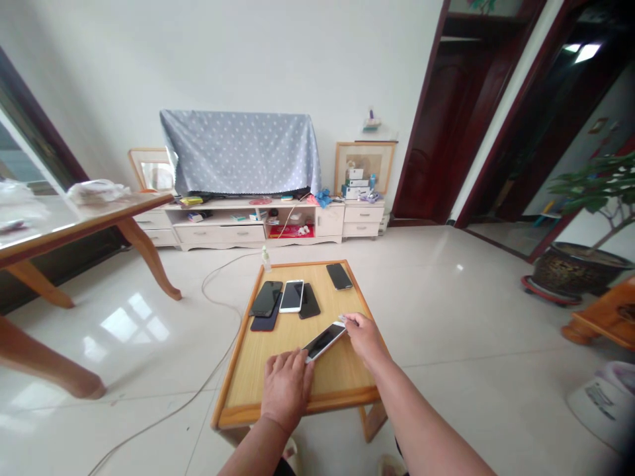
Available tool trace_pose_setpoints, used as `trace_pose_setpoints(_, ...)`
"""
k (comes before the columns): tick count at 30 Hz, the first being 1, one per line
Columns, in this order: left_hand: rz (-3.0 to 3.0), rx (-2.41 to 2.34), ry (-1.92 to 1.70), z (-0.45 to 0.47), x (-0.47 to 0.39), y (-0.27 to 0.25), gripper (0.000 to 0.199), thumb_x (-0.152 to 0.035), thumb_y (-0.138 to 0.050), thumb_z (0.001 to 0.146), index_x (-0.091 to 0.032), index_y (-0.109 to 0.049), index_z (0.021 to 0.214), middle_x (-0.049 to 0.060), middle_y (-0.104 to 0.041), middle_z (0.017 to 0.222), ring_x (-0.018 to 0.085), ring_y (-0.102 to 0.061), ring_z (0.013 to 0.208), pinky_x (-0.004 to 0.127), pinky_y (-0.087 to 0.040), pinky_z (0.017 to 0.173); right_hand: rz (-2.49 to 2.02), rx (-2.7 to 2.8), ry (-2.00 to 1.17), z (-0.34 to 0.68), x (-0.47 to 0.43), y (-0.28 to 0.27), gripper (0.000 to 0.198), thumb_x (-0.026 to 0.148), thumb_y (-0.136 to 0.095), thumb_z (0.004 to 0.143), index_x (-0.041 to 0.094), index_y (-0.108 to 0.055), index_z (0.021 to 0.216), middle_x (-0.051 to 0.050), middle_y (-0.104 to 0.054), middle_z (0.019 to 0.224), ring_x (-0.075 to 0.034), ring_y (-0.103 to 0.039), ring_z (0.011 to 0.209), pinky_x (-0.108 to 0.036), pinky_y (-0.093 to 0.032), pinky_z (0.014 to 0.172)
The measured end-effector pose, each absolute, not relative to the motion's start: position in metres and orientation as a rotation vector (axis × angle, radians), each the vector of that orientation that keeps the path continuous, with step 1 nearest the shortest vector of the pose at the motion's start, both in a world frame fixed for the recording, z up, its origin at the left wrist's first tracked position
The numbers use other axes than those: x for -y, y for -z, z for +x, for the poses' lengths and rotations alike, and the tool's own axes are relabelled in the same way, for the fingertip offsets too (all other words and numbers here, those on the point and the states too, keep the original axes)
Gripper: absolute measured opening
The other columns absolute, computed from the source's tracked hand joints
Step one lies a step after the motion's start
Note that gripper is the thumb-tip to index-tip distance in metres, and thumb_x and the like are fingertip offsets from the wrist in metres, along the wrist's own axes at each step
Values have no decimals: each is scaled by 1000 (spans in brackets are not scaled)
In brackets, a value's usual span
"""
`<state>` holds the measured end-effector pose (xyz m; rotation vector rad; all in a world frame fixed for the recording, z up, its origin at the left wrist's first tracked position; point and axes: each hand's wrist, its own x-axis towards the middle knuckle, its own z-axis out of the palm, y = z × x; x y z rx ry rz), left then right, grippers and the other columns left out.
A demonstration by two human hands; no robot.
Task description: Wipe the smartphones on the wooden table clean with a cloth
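A white-edged phone point(325, 341) with a dark screen lies tilted on a small wooden table point(258, 383), gripped at both ends. My left hand point(285, 387) holds its near end, palm down on the tabletop. My right hand point(363, 335) pinches its far end with the fingertips. Farther back lies a cluster of phones: a black one point(266, 297) over a dark blue one point(264, 322), a white one point(292, 295), and another black one point(310, 302). One more black phone point(339, 276) rests alone near the far right corner.
A small bottle point(266, 260) stands at the table's far left corner. A cable point(213, 297) trails over the tiled floor. A large wooden table point(74, 225) stands left, a TV cabinet point(258, 225) with a cloth-covered screen behind, a potted plant point(575, 264) right.
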<state>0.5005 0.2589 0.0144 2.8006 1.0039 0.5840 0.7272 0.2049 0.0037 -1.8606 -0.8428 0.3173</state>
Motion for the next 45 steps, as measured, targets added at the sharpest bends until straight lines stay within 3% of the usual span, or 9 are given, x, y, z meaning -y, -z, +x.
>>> trace_pose_setpoints(4, 2749, -1029, -567, 502, -265, -3, 35, -36, -33, 101, -23, -58, 122, 8, -68, 122, 23, -63, 107, 39, -46, 91, -1829, 844, -288, 726, -208, -6, 35, 37, -44, 90, 21, -69, 107, -7, -73, 110, -21, -67, 103, -32, -51, 91)
trace_pose_setpoints(11, 2521, -1012, -699, 497, -271, 8, 34, -35, -32, 101, -23, -57, 119, 8, -71, 115, 20, -67, 106, 33, -52, 92, -1772, 909, -133, 713, -207, -20, 30, 31, -46, 89, 22, -70, 106, -6, -71, 112, -20, -63, 107, -33, -46, 97)
trace_pose_setpoints(17, 2324, -1094, -718, 492, -271, 2, 35, -42, -30, 100, -23, -58, 109, 7, -72, 97, 19, -69, 83, 29, -50, 72, -1703, 850, -39, 708, -208, -27, 30, 36, -49, 89, 23, -71, 106, -6, -72, 108, -22, -64, 101, -35, -48, 93)
trace_pose_setpoints(28, 1929, -1110, -758, 493, -277, -6, 39, -53, -32, 97, -23, -54, 83, -3, -55, 57, 17, -57, 59, 28, -39, 61, -1533, 486, -405, 713, -211, -14, 39, 50, -62, 78, 17, -70, 97, -8, -74, 90, -21, -66, 80, -27, -47, 67)
trace_pose_setpoints(35, 1675, -1087, -813, 496, -274, -9, 47, -62, -38, 92, -22, -50, 70, -4, -52, 54, 13, -51, 55, 25, -38, 58, -1517, 482, -545, 714, -205, -19, 34, 51, -61, 78, 19, -66, 87, -6, -70, 87, -18, -60, 80, -25, -42, 63)
trace_pose_setpoints(43, 1622, -1062, -824, 497, -270, -10, 49, -62, -37, 93, -21, -51, 70, -4, -51, 54, 12, -48, 54, 25, -38, 56, -1401, 566, -943, 702, -199, -25, 39, 53, -73, 73, 18, -62, 82, 2, -58, 69, -8, -45, 55, -20, -34, 51)
trace_pose_setpoints(45, 1667, -1036, -838, 496, -270, -11, 48, -61, -36, 94, -20, -56, 76, -2, -58, 61, 14, -54, 60, 27, -42, 60, -1376, 532, -984, 702, -199, -24, 39, 53, -74, 73, 17, -61, 83, 3, -57, 70, -6, -41, 53, -19, -29, 48)
